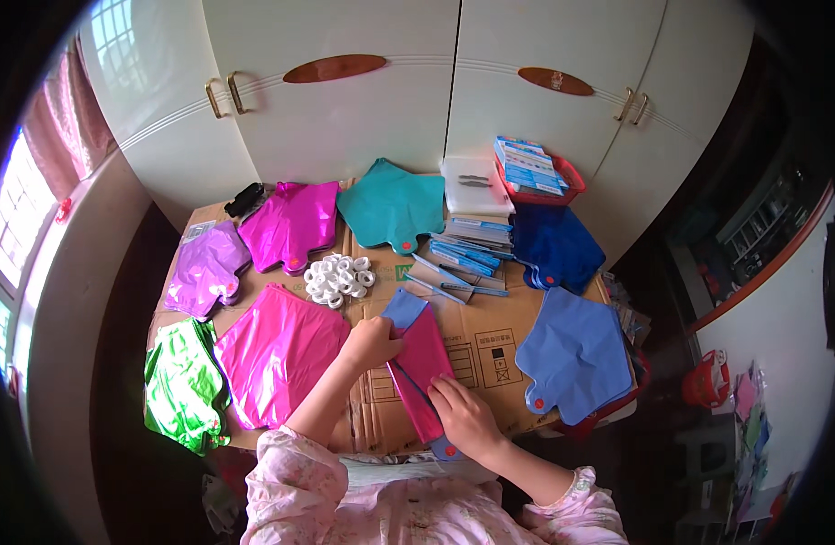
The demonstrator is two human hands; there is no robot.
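Near the front edge of the worktop [490, 341], which is covered with flattened cardboard, both hands press on a folded bundle of foil balloons [420, 363], magenta with light blue under it. The left hand [372, 342] lies with curled fingers on the upper part of the bundle, and the right hand [465, 416] lies rather flat on the lower end; neither seems to lift it. I judge that the folding or flattening step is going on, and the next move calls for firm pressure along the crease. At the far right corner a red basket [572, 186] holds blue printed cards [526, 165]; beside it stands a white box [474, 186], its contents I cannot tell
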